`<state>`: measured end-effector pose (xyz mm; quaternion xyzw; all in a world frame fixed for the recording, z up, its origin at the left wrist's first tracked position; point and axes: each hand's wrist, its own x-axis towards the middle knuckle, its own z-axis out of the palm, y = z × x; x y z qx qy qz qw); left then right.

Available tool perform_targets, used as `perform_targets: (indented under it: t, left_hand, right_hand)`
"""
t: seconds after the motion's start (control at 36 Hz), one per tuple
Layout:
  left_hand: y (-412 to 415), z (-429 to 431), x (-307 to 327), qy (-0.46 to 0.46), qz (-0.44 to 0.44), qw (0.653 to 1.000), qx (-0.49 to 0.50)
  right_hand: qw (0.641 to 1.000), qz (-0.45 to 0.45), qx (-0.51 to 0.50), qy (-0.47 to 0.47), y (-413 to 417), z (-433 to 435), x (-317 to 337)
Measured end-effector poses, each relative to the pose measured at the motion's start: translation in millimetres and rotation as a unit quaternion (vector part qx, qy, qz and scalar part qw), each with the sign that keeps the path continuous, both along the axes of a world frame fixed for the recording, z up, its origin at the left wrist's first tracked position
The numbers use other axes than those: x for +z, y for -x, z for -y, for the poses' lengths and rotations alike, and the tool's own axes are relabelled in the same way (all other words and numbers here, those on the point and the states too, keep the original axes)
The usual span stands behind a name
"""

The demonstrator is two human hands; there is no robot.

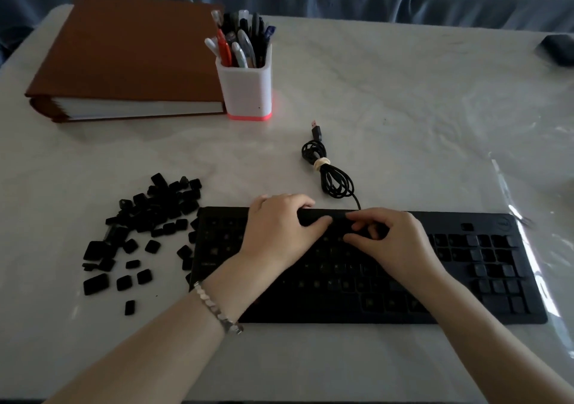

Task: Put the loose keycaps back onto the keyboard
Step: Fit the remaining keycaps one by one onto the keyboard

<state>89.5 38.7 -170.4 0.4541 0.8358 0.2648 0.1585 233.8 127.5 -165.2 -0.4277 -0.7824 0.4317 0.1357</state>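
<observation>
Both hands hold one long key (323, 217) over the back rows of the keyboard (484, 222). The left hand (279, 233) curls round its left end and the right hand (394, 242) pinches its right end. Loose keys (149, 217) lie heaped at the keyboard's 9 o'clock. A tied cord (329, 170) sits at 12 o'clock, and a pen cup (245, 90) and a brown binder (124, 56) at 11. The hands hide the middle keys.

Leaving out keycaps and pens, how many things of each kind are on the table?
Black flat computer keyboard: 1
Brown thick ring binder: 1
White square pen cup: 1
Black bundled USB cable: 1
Dark blurred object, far right: 1
Total: 5
</observation>
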Motion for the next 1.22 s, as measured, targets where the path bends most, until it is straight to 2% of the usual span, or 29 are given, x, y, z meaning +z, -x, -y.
perform_targets:
  t: [0.17,0.39,0.5,0.61,0.69,0.75,0.81,0.83,0.89,1.0,1.08,1.14,1.22]
  left_hand:
    - [-4.2,-12.2,1.8,0.039,0.058,0.997,0.013]
    - [0.4,-20.3,6.0,0.070,0.117,0.990,0.046]
    - [2.4,-23.8,7.4,0.108,0.119,0.986,0.042]
    - [1.5,-24.3,6.4,0.110,0.109,0.987,0.047]
    - [0.9,-23.3,6.5,0.108,0.110,0.987,0.041]
    - [0.4,-20.2,7.9,0.102,0.102,0.989,0.014]
    - [1.4,-14.5,8.4,0.094,0.098,0.991,-0.014]
    - [2.7,-10.7,7.5,0.083,0.101,0.991,-0.019]
    - [6.6,-2.2,4.7,0.043,0.120,0.992,-0.015]
    - [5.4,24.6,12.9,-0.069,0.092,0.993,0.030]
    - [-1.4,43.3,18.9,-0.124,0.088,0.988,0.000]
    - [-5.4,53.2,21.6,-0.140,0.106,0.984,-0.036]
    - [-9.2,65.3,24.0,-0.126,0.133,0.979,-0.084]
  right_hand:
    - [1.000,-0.016,-0.023,-0.002,-18.7,-9.7,-0.3]
    - [0.998,-0.030,-0.030,0.041,-22.3,-10.9,5.1]
    - [0.997,-0.025,-0.041,0.052,-20.8,-11.1,5.9]
    - [0.996,-0.030,-0.047,0.073,-22.4,-9.6,10.5]
    - [0.990,-0.045,-0.092,0.098,-24.4,-7.6,12.6]
    - [0.963,-0.106,-0.148,0.199,-25.7,-6.4,15.7]
    - [0.898,-0.211,-0.181,0.341,-26.9,-3.0,22.1]
    - [0.869,-0.248,-0.192,0.384,-28.8,-0.8,25.6]
    - [0.840,-0.277,-0.202,0.420,-33.0,5.1,31.2]
    - [0.809,-0.289,-0.203,0.470,-33.6,24.2,33.6]
    - [0.786,-0.291,-0.196,0.509,-22.1,42.2,33.1]
    - [0.785,-0.279,-0.184,0.521,-11.3,53.2,32.2]
    - [0.811,-0.230,-0.143,0.518,4.1,67.2,30.4]
